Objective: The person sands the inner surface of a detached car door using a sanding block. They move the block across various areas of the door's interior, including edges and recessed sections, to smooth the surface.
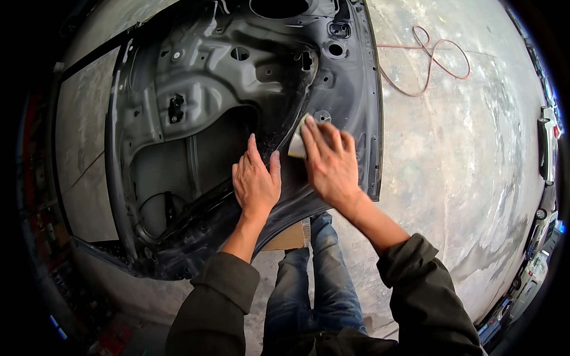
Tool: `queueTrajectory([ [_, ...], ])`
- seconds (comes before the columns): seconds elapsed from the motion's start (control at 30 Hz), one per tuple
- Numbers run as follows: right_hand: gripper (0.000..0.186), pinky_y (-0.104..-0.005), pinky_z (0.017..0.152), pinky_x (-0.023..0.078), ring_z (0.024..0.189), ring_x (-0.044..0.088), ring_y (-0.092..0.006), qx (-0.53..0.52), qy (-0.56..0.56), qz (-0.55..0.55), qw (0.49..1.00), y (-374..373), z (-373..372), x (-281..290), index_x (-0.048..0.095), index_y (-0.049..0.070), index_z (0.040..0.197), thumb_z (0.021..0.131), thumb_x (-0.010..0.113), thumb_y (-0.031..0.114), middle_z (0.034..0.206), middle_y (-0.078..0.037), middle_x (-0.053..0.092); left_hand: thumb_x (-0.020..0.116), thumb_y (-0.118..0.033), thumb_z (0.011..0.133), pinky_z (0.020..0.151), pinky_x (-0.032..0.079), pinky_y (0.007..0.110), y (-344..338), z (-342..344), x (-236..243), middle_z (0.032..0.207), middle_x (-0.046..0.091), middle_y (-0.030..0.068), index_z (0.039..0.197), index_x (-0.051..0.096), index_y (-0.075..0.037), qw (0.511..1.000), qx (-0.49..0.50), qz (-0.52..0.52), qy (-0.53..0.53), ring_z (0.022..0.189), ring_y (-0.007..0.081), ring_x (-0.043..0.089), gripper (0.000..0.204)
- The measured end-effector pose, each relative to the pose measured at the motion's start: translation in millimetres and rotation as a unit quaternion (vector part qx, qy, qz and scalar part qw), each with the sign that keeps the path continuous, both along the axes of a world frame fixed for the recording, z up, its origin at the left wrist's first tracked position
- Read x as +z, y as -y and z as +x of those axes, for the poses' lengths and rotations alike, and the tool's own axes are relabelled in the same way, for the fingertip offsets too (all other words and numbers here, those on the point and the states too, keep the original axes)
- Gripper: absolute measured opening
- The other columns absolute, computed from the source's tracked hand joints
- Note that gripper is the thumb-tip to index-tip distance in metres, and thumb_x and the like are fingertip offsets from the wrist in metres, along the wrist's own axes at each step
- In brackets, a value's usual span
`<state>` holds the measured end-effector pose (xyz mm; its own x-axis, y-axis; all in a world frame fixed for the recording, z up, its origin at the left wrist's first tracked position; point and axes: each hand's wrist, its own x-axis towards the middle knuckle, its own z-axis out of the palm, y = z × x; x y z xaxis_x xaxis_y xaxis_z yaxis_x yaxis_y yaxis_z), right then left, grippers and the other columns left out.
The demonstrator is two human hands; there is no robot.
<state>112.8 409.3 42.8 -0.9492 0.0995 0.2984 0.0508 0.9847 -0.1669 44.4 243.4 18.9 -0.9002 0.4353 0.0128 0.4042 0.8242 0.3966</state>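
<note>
**Right hand [332, 163] holds pale yellow-white rectangular pad [296, 145] to black-and-grey stamped metal car door panel [350, 89]**

Right hand: fingers bent over the pad, palm down, grip closed on it; the fingers cover its right part, and its left part sticks out. Pad sits on the smooth dark area of the panel, right of a curved raised seam and just below a small round metal-rimmed hole [322, 117].

Left hand [257, 184]: spread out, index finger extended, thumb held apart, nothing seen in its grasp. It lies over the panel beside the lower right of a large curved dark opening [196, 160], left of the pad and apart from it. Whether the whole palm touches: cannot tell.

Panel fills the upper left and centre, with a slim black window frame [111, 136] on its left. Both forearms come from below in 2 rolled dark olive cloth sleeves [424, 291]. Faded blue jeans [291, 285] show between them, near a brown flat cardboard piece [287, 238]. A thin reddish looped hose [430, 56] lies on the stained grey concrete floor [451, 178] at right. Small white car [547, 145] at far right edge.
</note>
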Motion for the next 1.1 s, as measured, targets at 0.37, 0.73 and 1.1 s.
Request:
queueTrajectory([
  [0.37, 0.058, -0.0456, 0.112, 0.037, 0.137, 0.050, -0.0295, -0.021, -0.014, 0.003, 1.000, -41, -9, -2, 0.060, 0.002, 0.139, 0.084, 0.071, 0.017, 0.149, -0.010, 0.058, 0.052, -0.040, 0.107, 0.093, 0.047, 0.047, -4, -1, -4, 0.126, 0.067, 0.0242, 0.149, 0.042, 0.003, 1.000, 0.000, 0.015, -0.002, 0.108, 0.0383, 0.066, 0.061],
  [0.73, 0.065, -0.0460, 0.111, 0.036, 0.136, 0.049, -0.0312, 0.028, 0.018, -0.043, 0.999, -10, -9, 8, 0.055, -0.001, 0.143, 0.081, 0.071, 0.013, 0.150, -0.013, 0.056, 0.053, -0.039, 0.106, 0.086, 0.047, 0.044, -7, 1, -13, 0.112, 0.070, 0.0200, 0.147, 0.044, 0.004, 0.996, -0.020, 0.025, -0.084, 0.099, 0.0338, 0.066, 0.060],
  [1.1, 0.058, -0.0437, 0.109, 0.038, 0.134, 0.051, -0.0262, -0.058, -0.009, 0.007, 0.998, -64, -14, 8, 0.059, 0.002, 0.141, 0.085, 0.068, 0.015, 0.148, -0.010, 0.059, 0.053, -0.037, 0.106, 0.088, 0.046, 0.045, -7, 1, -12, 0.113, 0.069, 0.0227, 0.149, 0.041, 0.004, 0.997, -0.023, 0.013, -0.075, 0.102, 0.0360, 0.066, 0.061],
])
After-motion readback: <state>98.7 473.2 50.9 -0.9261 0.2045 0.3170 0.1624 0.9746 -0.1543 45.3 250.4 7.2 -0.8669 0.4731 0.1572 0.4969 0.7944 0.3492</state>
